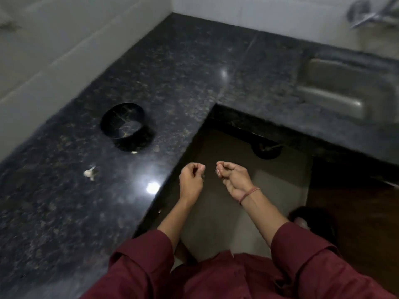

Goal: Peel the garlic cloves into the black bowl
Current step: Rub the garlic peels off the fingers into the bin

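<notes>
The black bowl [127, 128] stands on the dark granite counter [64, 212], left of the inner corner. A garlic piece with loose skin [89, 172] lies on the counter nearer to me, and a small white bit [134, 152] rests against the bowl's base. Both hands hang over the floor, just right of the counter edge. My right hand [232, 176] pinches a small pale garlic clove [217, 172] at its fingertips. My left hand [191, 180] has its fingers curled with the thumb against them; nothing shows in it. The hands are a small gap apart.
A steel sink [345, 87] is set into the counter at the right, with a tap [367, 11] on the wall above it. White tiled walls back the counter. Tiled floor [216, 212] lies below my hands.
</notes>
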